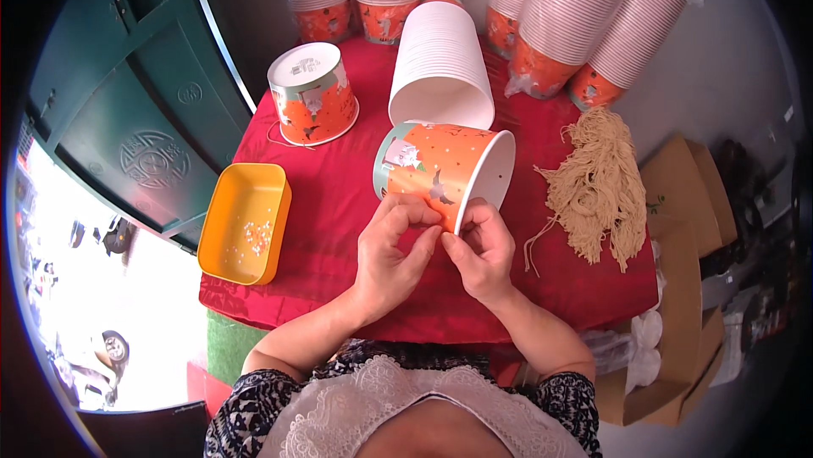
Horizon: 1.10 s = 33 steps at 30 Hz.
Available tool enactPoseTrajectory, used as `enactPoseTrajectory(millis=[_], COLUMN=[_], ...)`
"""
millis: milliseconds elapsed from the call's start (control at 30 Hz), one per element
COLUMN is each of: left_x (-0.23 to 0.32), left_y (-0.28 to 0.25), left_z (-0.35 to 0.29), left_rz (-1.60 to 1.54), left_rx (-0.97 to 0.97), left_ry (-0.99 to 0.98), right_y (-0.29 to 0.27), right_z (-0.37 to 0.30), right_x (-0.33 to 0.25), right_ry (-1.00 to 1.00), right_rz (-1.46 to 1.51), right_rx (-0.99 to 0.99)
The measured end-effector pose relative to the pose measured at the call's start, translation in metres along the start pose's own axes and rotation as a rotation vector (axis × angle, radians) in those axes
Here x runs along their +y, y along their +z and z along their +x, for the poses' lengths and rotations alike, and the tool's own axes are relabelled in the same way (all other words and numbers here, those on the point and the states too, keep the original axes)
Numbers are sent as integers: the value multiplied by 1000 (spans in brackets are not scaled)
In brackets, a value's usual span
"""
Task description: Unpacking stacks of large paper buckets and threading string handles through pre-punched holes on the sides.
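Note:
An orange paper bucket with a green base band and bat pictures lies tilted on its side in front of me, its white rim facing right. My right hand grips the rim, thumb outside and fingers partly inside the opening. Close beside it, my left hand is closed in a pinch against the bucket's wall near the rim. Whatever sits between the left fingertips is too small to make out. Just behind lies a nested stack of white-rimmed paper buckets, its open end toward me.
Upside down at the left stands another orange bucket, a string at its foot. A yellow tray holds small pale beads. Tan strings lie bundled at the right on the red tablecloth. Wrapped bucket stacks stand behind; cardboard boxes right.

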State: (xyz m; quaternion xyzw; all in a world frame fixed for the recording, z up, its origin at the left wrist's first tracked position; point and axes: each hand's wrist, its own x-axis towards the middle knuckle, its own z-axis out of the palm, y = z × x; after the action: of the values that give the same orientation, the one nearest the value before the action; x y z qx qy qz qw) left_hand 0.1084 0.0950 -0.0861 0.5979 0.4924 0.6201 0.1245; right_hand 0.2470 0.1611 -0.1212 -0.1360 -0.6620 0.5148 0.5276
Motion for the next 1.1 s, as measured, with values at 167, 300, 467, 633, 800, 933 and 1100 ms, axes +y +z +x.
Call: enactPoseTrajectory(millis=[167,300,467,633,800,933,1100], left_x=[-4,-5,-6,-6,-8,-7,-6], left_y=[-3,-2,-2,-2,-3,-1,-4], left_z=[-2,-4,-5,-6,-9,-8,-5], left_rz=[14,66,142,188,204,240,234], left_rx=[8,18,22,18,16,8,-13], left_ry=[6,3,44,87,99,96,96], right_y=[8,7,10,7,8,7,10], right_z=[-5,-5,-5,-7,-6,-5,-3], right_x=[1,3,7,8,5,6,2], right_ry=[-34,-108,-151,-199,-224,-256,-300], right_rz=[-27,-157,-201,-304,-376,-422,-467], right_rx=[3,-32,-27,-60,-82,-83,-87])
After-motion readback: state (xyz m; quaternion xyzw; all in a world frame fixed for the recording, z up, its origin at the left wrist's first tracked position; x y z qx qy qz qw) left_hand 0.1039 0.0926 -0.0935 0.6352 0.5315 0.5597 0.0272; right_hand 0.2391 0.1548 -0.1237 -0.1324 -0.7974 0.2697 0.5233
